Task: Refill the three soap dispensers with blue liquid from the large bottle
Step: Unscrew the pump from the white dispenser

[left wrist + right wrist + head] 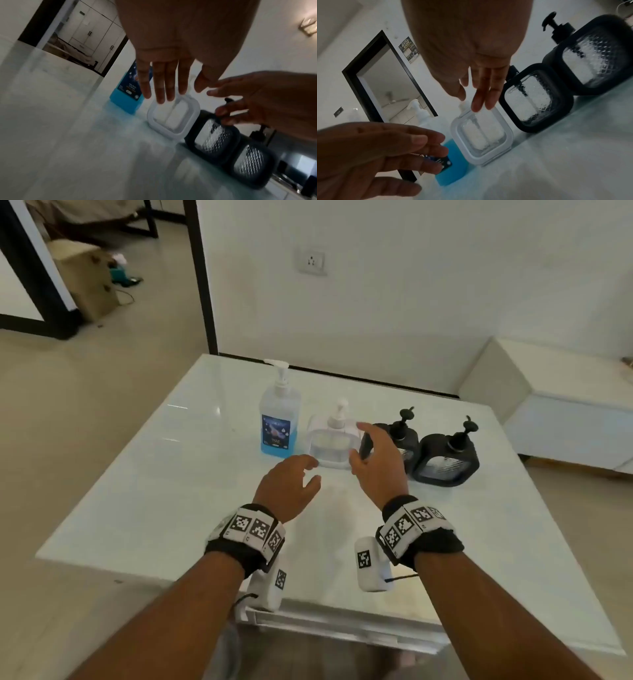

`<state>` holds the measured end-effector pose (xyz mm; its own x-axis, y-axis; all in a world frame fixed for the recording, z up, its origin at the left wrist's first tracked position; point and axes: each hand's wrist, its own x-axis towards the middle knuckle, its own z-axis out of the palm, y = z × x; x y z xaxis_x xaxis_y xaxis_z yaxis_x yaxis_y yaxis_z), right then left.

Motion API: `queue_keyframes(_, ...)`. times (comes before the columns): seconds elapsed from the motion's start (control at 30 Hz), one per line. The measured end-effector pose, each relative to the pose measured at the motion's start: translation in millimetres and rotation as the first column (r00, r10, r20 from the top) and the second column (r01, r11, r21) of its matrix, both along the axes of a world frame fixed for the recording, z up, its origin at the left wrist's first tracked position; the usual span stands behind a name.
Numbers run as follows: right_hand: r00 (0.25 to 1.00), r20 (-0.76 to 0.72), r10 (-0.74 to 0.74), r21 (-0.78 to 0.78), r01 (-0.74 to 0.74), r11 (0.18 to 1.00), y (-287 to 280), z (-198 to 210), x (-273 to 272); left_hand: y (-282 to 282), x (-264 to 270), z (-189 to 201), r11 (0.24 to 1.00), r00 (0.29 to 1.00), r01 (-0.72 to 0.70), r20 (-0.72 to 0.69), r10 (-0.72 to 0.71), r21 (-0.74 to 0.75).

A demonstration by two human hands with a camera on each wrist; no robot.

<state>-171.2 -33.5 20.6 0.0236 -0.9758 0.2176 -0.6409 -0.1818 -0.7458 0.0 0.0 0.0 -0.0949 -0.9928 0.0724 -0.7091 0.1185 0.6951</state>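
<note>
Both hands were held over the table, nothing gripped. Left hand was seen with fingers straight and spread, palm down, hovering above the tabletop just short of the white dispenser; contact was not seen. Right hand was raised with fingers extended and loosely parted, positioned in front of the near black dispenser, partly hiding it. White dispenser was located just beyond and between the two hands, upright, pump fitted, contents looked clear. Big bottle was found beyond the left hand, just beside the white dispenser, upright, pump on, blue liquid only in its lower part. Second black dispenser was placed to the right of the right hand, just beside the first; whether the two touch couldn't be told. Marker bands were worn on both wrists.
</note>
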Motion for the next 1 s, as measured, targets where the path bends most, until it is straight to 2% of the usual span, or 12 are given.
queue_keyframes(0.17,0.994,-0.108,0.0,0.058,0.006,0.998,-35,-15,6,-27,8,3,0.999,1.0,0.022,-0.014,-0.021,0.043)
queue_keyframes(0.37,0.96,-0.278,-0.023,0.014,0.028,1.0,-40,-33,9,-24,17,6,0.992,0.997,0.07,0.017,-0.072,0.105)
queue_keyframes(0.53,0.966,-0.255,-0.049,-0.043,0.039,0.998,-39,-30,7,-21,19,11,0.978,0.992,0.088,0.072,-0.104,0.188)
queue_keyframes(0.7,0.949,-0.316,-0.013,-0.045,-0.001,0.999,-19,-25,-1,-21,27,14,0.971,0.987,0.077,0.12,-0.106,0.227)
queue_keyframes(0.87,0.972,-0.234,0.01,-0.011,-0.013,1.0,19,-31,-17,-21,39,11,0.94,0.956,0.051,0.255,-0.144,0.338)
queue_keyframes(1.0,0.993,-0.077,0.087,-0.033,-0.089,0.995,43,-45,-25,-18,31,11,0.929,0.97,0.204,0.066,-0.235,0.308)
